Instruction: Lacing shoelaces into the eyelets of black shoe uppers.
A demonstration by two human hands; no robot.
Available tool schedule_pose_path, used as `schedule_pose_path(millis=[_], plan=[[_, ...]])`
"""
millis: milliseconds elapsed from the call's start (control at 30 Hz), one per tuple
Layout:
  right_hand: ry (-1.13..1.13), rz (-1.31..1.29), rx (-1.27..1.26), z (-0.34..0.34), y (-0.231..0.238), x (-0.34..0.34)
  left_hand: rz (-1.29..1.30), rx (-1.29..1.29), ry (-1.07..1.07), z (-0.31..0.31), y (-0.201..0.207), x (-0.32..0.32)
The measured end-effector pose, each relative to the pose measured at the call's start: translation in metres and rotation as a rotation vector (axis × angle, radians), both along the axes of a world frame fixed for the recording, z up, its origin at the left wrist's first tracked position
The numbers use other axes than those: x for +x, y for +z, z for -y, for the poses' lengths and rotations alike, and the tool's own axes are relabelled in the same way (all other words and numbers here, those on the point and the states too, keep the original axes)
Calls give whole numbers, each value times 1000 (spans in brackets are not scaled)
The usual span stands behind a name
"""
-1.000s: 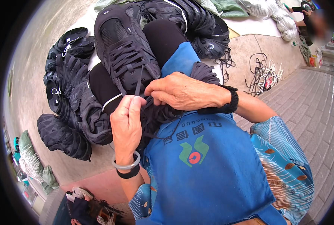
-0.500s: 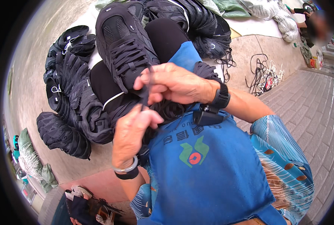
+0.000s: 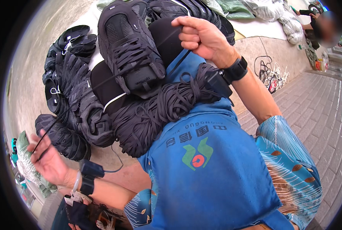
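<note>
A black lace-up sneaker (image 3: 126, 46) lies across my knees, its toe pointing away from me and its laces crossed over the tongue. My right hand (image 3: 207, 40) is closed in a pinch, raised to the right of the shoe, with a dark lace end hanging below it. Out to the lower left, my left hand (image 3: 50, 161) has a black shoelace (image 3: 96, 87) running through its fingers. That lace stretches taut from the left hand diagonally over the shoe toward the right hand. A thick bundle of dark laces (image 3: 167, 105) rests on my lap, over the blue apron (image 3: 217, 165).
Black shoes (image 3: 73, 76) stand nested in rows at left, with another stack (image 3: 197, 19) beyond my knees. Loose black and white laces (image 3: 272, 74) lie on the pavement at right. Another person (image 3: 324, 28) sits at far right; plastic sacks (image 3: 263, 9) lie behind.
My hands have moved widely apart, the left down and left, the right up and right, drawing the lace out between them. The lap bundle of laces is now uncovered.
</note>
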State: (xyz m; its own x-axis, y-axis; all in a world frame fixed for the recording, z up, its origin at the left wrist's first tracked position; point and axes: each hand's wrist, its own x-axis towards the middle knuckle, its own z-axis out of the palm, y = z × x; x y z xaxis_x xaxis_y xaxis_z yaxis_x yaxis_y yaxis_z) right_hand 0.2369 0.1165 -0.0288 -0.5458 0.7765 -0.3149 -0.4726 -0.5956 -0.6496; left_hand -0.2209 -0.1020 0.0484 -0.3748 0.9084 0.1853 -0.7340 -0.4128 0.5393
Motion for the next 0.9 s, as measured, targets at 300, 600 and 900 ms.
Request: schedule_pose_path(millis=[300,600,900], plan=[[-204,697,761,-37,-24,14,-421,-191,300,-5,6,-7],[344,970,1599,38,-6,1,-916,-493,-95,-40,-24,121],[396,1083,1655,36,-17,2,-898,-654,-201,-47,-45,181]])
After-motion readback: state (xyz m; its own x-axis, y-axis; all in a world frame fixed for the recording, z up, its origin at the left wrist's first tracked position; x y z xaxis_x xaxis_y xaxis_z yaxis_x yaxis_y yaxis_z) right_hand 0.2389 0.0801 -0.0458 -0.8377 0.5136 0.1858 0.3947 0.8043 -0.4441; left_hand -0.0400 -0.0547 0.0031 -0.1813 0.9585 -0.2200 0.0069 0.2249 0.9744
